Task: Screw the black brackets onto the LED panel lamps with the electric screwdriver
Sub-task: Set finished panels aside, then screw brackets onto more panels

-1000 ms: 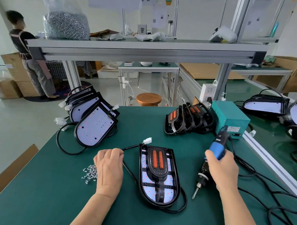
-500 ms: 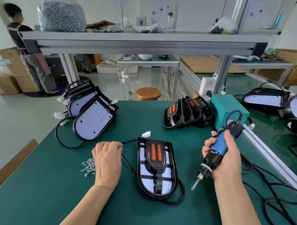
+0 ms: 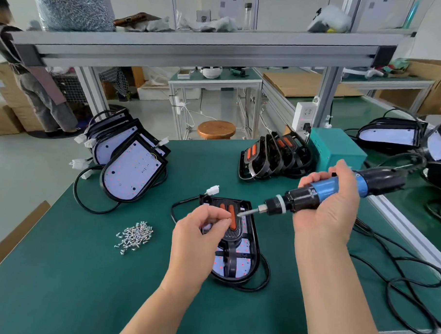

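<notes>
Assembly bench: black-framed LED panel lamp (image 3: 245, 264) lies flat at centre of green mat (image 3: 82, 287), black plastic bracket with orange strips (image 3: 236, 234) seated on it. Right hand (image 3: 326, 214) wraps blue-and-black electric screwdriver (image 3: 339, 191), bit aimed at left hand (image 3: 198, 234), thumb and forefinger pinched. Screw between them too small to confirm. Lamp likely light, rigid, LED face fragile: steady by rim. Left hand hides bracket's left side; screw holes unreadable. Loose silver screws (image 3: 134, 236) heaped nearby.
</notes>
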`<state>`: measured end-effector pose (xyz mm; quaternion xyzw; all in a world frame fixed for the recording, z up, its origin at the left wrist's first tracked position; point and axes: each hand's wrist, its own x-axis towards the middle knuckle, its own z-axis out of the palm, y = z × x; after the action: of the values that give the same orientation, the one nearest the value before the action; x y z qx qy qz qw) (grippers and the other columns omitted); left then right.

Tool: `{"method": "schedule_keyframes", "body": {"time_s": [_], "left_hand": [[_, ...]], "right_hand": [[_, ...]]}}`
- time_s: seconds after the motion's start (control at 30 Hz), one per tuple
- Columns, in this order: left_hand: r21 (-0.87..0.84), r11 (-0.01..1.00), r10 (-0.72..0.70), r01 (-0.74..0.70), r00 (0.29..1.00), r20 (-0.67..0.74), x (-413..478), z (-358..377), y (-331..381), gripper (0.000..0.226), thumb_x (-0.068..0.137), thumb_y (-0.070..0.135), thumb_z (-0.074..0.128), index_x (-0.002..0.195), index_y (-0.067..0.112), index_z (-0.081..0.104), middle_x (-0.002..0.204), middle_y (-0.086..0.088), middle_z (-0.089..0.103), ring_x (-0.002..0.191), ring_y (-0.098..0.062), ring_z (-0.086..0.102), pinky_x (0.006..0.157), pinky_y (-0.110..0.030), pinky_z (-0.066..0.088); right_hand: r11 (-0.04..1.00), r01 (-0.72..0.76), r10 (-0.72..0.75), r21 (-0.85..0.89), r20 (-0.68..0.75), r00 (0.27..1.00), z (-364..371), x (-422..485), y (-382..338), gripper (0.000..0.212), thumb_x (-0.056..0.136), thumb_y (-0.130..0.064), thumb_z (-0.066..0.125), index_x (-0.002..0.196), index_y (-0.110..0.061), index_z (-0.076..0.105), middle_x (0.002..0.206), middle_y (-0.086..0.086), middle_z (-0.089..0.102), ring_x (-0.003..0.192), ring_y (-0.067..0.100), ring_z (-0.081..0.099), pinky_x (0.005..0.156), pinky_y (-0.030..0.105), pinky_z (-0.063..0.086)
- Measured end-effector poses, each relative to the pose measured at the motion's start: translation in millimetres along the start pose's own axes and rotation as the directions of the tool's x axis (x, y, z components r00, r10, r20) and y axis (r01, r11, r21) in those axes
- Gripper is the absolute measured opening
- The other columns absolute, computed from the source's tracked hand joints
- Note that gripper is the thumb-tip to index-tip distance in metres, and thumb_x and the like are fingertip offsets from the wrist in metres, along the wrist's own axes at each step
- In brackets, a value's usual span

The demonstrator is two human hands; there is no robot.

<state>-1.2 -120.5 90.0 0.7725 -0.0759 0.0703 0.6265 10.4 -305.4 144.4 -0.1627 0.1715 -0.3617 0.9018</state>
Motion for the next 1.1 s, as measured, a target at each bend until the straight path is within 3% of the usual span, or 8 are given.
{"method": "schedule_keyframes", "body": {"time_s": [0.1,0.33,0.67,1.1], "left_hand": [[-0.147,0.986,-0.076,0.079,0.997,0.023,-2,3,2,0.028,0.086,0.002,0.074,0.081,0.03,0.076,0.077,0.005,0.075,0.073,-0.006,0.066,0.07,-0.014,0.05],[-0.274,0.954,-0.117,0.124,0.992,0.043,-1,3,5,0.023,0.086,0.001,0.073,0.082,0.024,0.077,0.082,-0.004,0.076,0.078,-0.011,0.069,0.075,-0.016,0.053],[-0.33,0.931,-0.154,0.154,0.988,0.026,-2,10,8,0.027,0.086,-0.002,0.071,0.081,0.024,0.077,0.085,-0.01,0.076,0.081,-0.017,0.069,0.077,-0.021,0.055],[-0.305,0.946,-0.119,0.111,0.993,-0.007,-2,12,3,0.029,0.085,-0.003,0.073,0.08,0.025,0.077,0.082,-0.003,0.076,0.079,-0.013,0.069,0.076,-0.018,0.055]], "right_hand": [[1.0,0.024,-0.024,0.012,0.0,1.0,8,-5,2,0.018,0.091,-0.016,0.072,0.091,-0.01,0.055,0.06,-0.002,0.056,0.054,0.013,0.054,0.057,0.024,0.05],[0.999,0.04,-0.041,-0.015,-0.028,0.999,4,-5,7,0.027,0.09,-0.015,0.073,0.108,-0.009,0.054,0.062,-0.001,0.057,0.053,0.014,0.054,0.055,0.025,0.05],[0.996,0.045,-0.047,-0.074,-0.024,0.999,-2,-5,11,0.026,0.088,-0.017,0.074,0.105,-0.011,0.054,0.067,-0.002,0.057,0.055,0.014,0.055,0.057,0.024,0.051],[0.997,0.042,-0.044,-0.065,-0.039,0.998,-3,-7,11,0.025,0.089,-0.016,0.074,0.103,-0.01,0.054,0.064,-0.002,0.056,0.055,0.014,0.054,0.056,0.025,0.051]]}}
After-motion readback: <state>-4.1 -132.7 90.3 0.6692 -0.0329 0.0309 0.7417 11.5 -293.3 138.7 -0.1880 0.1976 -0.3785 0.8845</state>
